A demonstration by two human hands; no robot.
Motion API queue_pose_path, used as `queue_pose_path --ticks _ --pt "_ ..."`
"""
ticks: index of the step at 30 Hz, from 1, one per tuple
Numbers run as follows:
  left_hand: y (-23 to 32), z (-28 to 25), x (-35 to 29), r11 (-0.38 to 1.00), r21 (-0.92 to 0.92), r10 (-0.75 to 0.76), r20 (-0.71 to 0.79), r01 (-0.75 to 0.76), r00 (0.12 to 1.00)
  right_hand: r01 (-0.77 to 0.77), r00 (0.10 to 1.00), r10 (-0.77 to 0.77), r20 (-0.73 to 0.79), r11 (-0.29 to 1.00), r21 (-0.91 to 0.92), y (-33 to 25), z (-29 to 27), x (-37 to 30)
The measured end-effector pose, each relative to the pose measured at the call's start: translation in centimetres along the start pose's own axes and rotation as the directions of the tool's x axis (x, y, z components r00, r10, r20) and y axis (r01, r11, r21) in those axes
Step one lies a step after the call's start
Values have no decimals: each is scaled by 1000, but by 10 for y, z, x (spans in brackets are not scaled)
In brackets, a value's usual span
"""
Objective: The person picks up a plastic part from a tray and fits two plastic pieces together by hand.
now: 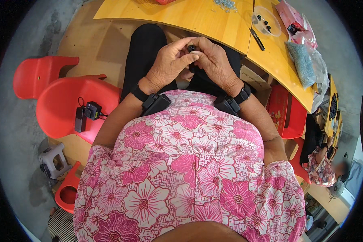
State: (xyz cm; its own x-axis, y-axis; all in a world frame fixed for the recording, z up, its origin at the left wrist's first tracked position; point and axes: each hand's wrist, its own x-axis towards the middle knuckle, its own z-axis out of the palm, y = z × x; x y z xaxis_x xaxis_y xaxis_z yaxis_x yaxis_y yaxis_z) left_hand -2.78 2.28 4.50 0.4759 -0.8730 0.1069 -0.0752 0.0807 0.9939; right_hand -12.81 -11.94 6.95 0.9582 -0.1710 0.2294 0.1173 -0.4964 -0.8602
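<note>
Above my lap, both hands meet around a small round black part (pixel 191 48). My left hand (pixel 171 62) pinches it from the left with thumb and forefinger. From the other side my right hand (pixel 214 60) grips the same part, its thumb lying across the front. Much of the part is covered by my fingers, so its exact kind does not show. On the yellow table (pixel 213 28) ahead, a clear round plastic dish (pixel 275 24) holds several similar black parts. Next to the dish lies a black-handled knife (pixel 257 39).
Small silvery pieces (pixel 226 5) lie at the table's far edge. A bag of grey-blue bits (pixel 301 64) and a pink package (pixel 291 18) sit at the right. Red chairs (pixel 64 105) stand at my left, one bearing black devices (pixel 86 115). Another person (pixel 320 161) sits at far right.
</note>
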Motion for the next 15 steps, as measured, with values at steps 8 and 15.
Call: queue_pose_path --ticks 8,15 --pt "1 5 -4 996 25 93 -85 -91 992 40 999 -40 -31 999 -4 3 5 -2" --pt "10 4 -1 994 -54 87 -122 -95 989 -116 993 118 12 945 305 5 5 1"
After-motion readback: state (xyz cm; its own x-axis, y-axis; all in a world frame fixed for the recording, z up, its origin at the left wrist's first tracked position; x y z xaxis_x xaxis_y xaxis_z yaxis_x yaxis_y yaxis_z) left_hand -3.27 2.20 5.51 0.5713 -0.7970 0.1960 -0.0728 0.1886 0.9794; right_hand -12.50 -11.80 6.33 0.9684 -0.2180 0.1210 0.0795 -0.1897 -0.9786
